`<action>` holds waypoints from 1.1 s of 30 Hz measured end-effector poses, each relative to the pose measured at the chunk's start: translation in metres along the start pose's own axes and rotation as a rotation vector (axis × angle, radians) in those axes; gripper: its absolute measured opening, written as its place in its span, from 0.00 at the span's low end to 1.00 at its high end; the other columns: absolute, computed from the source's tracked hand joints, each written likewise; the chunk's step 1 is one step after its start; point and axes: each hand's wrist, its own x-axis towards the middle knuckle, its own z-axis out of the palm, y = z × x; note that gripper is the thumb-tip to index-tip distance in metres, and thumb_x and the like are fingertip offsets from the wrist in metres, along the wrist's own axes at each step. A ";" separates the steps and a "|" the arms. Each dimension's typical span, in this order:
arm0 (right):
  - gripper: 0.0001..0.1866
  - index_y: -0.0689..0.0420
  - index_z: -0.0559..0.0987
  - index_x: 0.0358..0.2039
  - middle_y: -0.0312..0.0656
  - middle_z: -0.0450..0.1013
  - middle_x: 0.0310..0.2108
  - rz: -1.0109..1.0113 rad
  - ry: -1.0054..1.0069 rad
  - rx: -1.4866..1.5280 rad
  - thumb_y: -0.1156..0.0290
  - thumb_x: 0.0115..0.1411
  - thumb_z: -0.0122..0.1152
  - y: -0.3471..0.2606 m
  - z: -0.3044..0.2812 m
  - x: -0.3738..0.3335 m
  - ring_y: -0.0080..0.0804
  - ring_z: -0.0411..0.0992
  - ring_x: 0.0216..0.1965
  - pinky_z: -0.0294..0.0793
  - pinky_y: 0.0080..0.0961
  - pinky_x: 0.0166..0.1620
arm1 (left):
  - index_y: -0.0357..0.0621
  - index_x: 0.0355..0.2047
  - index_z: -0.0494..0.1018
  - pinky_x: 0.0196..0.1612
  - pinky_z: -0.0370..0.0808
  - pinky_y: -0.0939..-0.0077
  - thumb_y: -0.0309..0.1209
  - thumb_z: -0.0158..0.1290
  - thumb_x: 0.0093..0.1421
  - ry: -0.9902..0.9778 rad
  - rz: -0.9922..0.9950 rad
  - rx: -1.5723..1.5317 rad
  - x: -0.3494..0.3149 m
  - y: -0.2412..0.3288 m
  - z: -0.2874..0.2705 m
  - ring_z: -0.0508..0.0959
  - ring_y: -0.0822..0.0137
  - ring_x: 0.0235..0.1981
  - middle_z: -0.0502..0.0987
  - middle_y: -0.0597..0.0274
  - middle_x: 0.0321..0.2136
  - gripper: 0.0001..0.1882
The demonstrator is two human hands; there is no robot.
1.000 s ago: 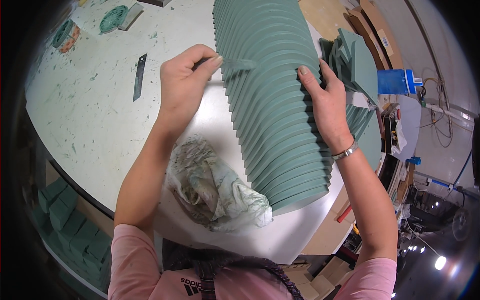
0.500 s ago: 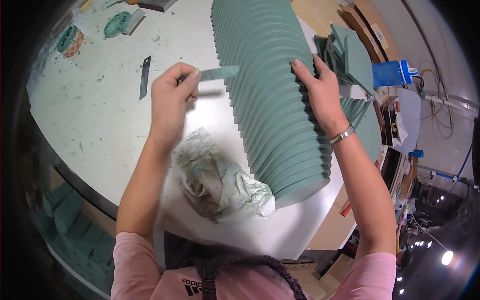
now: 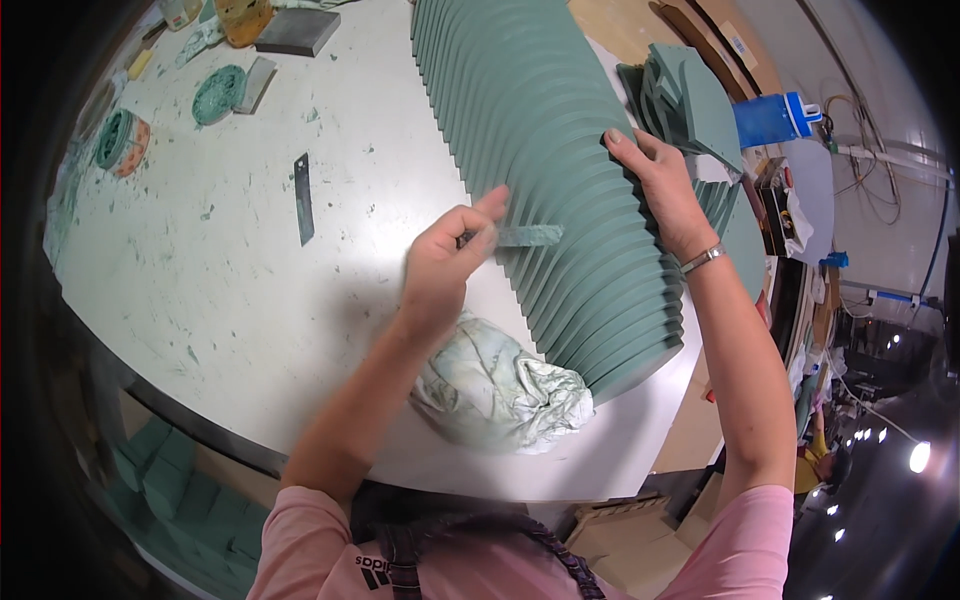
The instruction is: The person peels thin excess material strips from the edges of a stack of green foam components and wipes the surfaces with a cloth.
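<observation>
A long row of overlapping green sheets [image 3: 560,180] lies fanned out across the table, with rounded ends and stepped edges. My left hand [image 3: 448,255] is closed on a thin flat blade [image 3: 530,236] smeared with green paste. The blade's tip lies over the sheets near their left edges. At the right side of the row, my right hand [image 3: 668,190] has its thumb on the sheets and its fingers around their edge; the fingertips are partly hidden. Below my left hand sits a crumpled white cloth [image 3: 505,390] with green stains, against the near end of the row.
On the white table [image 3: 220,270] lies another dark blade [image 3: 304,200]. Farther left are a tub of green paste [image 3: 122,143], a paste-covered round lid [image 3: 218,95] and a grey block [image 3: 297,32]. More green pieces [image 3: 690,95] and a blue bottle [image 3: 775,119] stand right of the row.
My left hand has moved right and nearer with the blade, from beside the row to over the sheets. My right hand stays at the row's right side. The whole view has shifted somewhat.
</observation>
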 end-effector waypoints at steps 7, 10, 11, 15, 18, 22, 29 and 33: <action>0.26 0.67 0.79 0.42 0.35 0.74 0.35 -0.004 -0.008 0.035 0.51 0.61 0.64 -0.001 -0.001 -0.002 0.18 0.68 0.35 0.69 0.18 0.43 | 0.39 0.34 0.71 0.67 0.54 0.61 0.25 0.46 0.66 -0.079 -0.085 0.054 0.008 0.011 -0.012 0.65 0.56 0.64 0.63 0.39 0.64 0.05; 0.25 0.67 0.79 0.41 0.36 0.74 0.34 -0.027 0.004 0.014 0.53 0.60 0.64 0.002 -0.003 0.000 0.18 0.68 0.34 0.69 0.18 0.42 | 0.39 0.34 0.70 0.66 0.56 0.63 0.25 0.46 0.66 -0.101 -0.139 0.125 0.012 0.015 -0.013 0.66 0.57 0.63 0.61 0.39 0.65 0.05; 0.25 0.67 0.79 0.41 0.36 0.74 0.34 -0.021 0.010 0.028 0.53 0.60 0.64 0.003 -0.002 0.001 0.18 0.68 0.34 0.69 0.18 0.42 | 0.39 0.33 0.70 0.64 0.59 0.65 0.25 0.47 0.66 -0.088 -0.137 0.140 0.011 0.017 -0.015 0.68 0.59 0.60 0.65 0.40 0.62 0.05; 0.28 0.71 0.78 0.42 0.43 0.77 0.34 -0.048 0.023 0.001 0.54 0.58 0.65 0.004 0.000 0.004 0.23 0.72 0.34 0.72 0.21 0.41 | 0.38 0.33 0.71 0.55 0.68 0.70 0.25 0.47 0.67 -0.074 -0.082 0.256 0.019 0.035 -0.027 0.77 0.65 0.47 0.78 0.50 0.47 0.05; 0.31 0.74 0.77 0.43 0.50 0.79 0.34 -0.072 0.047 0.007 0.54 0.55 0.66 0.008 -0.002 0.007 0.28 0.76 0.33 0.75 0.24 0.41 | 0.38 0.32 0.72 0.40 0.70 0.80 0.25 0.49 0.66 0.085 0.038 0.430 0.027 0.051 -0.028 0.74 0.75 0.30 0.76 0.64 0.29 0.06; 0.32 0.75 0.77 0.43 0.52 0.79 0.34 -0.091 0.051 0.012 0.53 0.55 0.66 0.007 0.001 0.007 0.30 0.77 0.33 0.75 0.24 0.41 | 0.39 0.31 0.72 0.30 0.65 0.86 0.26 0.53 0.66 0.182 0.170 0.637 0.034 0.061 -0.039 0.68 0.80 0.25 0.70 0.70 0.23 0.06; 0.33 0.75 0.77 0.44 0.53 0.79 0.34 -0.115 0.069 0.006 0.52 0.55 0.65 0.014 0.000 0.010 0.31 0.77 0.33 0.75 0.25 0.42 | 0.39 0.31 0.72 0.29 0.65 0.86 0.27 0.54 0.65 0.148 0.228 0.680 0.041 0.063 -0.037 0.69 0.80 0.24 0.71 0.70 0.23 0.06; 0.33 0.75 0.77 0.44 0.53 0.79 0.34 -0.112 0.055 0.004 0.52 0.55 0.65 0.011 0.000 0.010 0.31 0.77 0.33 0.75 0.25 0.41 | 0.39 0.30 0.73 0.28 0.65 0.86 0.26 0.55 0.64 0.141 0.262 0.828 0.047 0.068 -0.036 0.69 0.80 0.22 0.70 0.71 0.21 0.06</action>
